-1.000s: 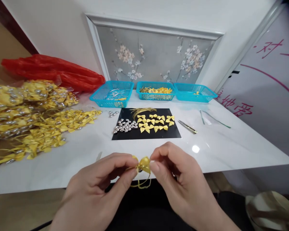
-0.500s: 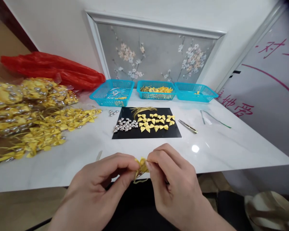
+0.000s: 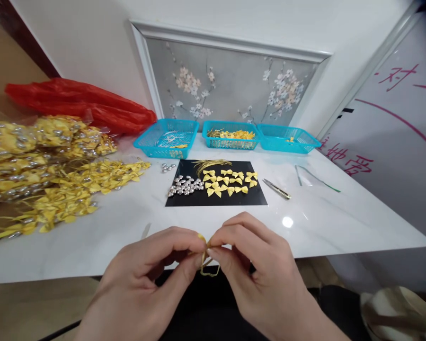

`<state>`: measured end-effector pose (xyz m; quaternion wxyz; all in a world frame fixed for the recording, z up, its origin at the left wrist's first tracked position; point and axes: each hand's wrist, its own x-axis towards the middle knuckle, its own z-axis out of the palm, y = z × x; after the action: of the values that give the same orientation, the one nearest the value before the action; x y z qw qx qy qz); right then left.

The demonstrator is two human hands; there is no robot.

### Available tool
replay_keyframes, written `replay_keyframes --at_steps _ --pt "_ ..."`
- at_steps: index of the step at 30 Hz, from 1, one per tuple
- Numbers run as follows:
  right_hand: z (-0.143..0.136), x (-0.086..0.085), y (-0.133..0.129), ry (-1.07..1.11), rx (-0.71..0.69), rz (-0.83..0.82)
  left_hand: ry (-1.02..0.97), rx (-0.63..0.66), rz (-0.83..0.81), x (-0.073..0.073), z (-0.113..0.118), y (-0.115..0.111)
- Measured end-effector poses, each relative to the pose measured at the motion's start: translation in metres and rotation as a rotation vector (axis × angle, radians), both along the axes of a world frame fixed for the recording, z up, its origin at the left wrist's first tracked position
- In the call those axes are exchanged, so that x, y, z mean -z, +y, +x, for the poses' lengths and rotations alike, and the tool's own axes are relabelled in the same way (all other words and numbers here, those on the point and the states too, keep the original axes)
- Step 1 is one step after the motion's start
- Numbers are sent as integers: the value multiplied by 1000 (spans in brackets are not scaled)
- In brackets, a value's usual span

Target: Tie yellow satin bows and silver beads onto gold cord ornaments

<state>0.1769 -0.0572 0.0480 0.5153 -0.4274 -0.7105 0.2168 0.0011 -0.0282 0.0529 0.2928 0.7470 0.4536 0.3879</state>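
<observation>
Above the table's front edge, my left hand pinches a yellow ribbon bow, mostly hidden behind thumb and forefinger. My right hand is closed in a pinch right beside it, on a thin yellow-gold cord that hangs in a small loop below the fingertips. Beyond my hands lies a black mat. On it are rows of yellow bows, a cluster of silver beads and a bundle of gold cords.
A craft knife lies right of the mat. Along the wall stand three blue baskets, left, middle and right. Finished-looking yellow bow strings, bagged bows and a red plastic bag crowd the left.
My right fingertips have moved left, close against the left ones. The yellow bow, visible between the hands before, is now mostly covered, and the cord loop hangs more plainly below.
</observation>
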Motion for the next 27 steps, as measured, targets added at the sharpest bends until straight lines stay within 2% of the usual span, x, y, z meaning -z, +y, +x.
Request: replay_keyframes --at_steps 3,8,14,18,22,27 --pt "2 3 1 39 26 -10 -24 -20 14 0 0 1" --pt "9 0 -2 57 -12 -166 -18 -31 85 2 -1 1" --pt "2 -4 0 43 6 -127 41 -46 154 0 1 -1" --pt "1 -2 3 103 15 -150 -24 -80 75 -3 -1 0" --pt "5 1 6 163 -56 -282 -114 -74 -54 -5 -1 3" --pt "5 6 10 198 -52 -328 -123 -63 -72 -1 1 5"
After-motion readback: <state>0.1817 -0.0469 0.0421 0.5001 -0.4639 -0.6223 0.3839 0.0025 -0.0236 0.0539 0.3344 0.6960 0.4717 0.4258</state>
